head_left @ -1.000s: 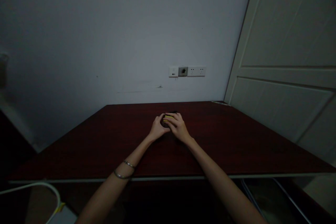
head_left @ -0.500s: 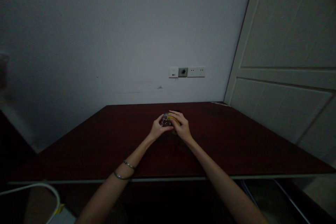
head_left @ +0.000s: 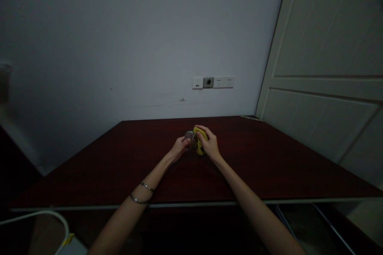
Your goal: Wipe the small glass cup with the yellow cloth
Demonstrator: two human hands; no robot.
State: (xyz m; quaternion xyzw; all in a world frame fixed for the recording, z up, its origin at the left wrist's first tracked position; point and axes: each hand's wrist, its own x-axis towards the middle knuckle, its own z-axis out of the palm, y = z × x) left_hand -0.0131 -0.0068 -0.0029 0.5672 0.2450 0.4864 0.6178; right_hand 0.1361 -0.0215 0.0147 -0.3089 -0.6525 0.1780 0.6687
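Over the middle of the dark red table (head_left: 119, 167), my left hand (head_left: 178, 146) is closed around a small clear glass (head_left: 189, 136), its thumb lying across the near side. The glass is see-through and shiny, and its exact shape is hard to make out in the dim light. Just to its right, my right hand (head_left: 210, 143) grips a bright yellow cloth (head_left: 200, 150) with a dark patch low down. The cloth touches or nearly touches the right side of the glass. My right fingers lie over its top, with the thumb on the near face.
Behind the table stands a pale wall (head_left: 89, 48) with a row of sockets (head_left: 223, 82). A light panelled door (head_left: 323, 107) borders the right side. Below the table's front edge, a white cable (head_left: 56, 212) curves at the lower left.
The yellow cloth has shifted from the top of the glass to its right side and shows more. My left thumb has moved up over the front of the glass.
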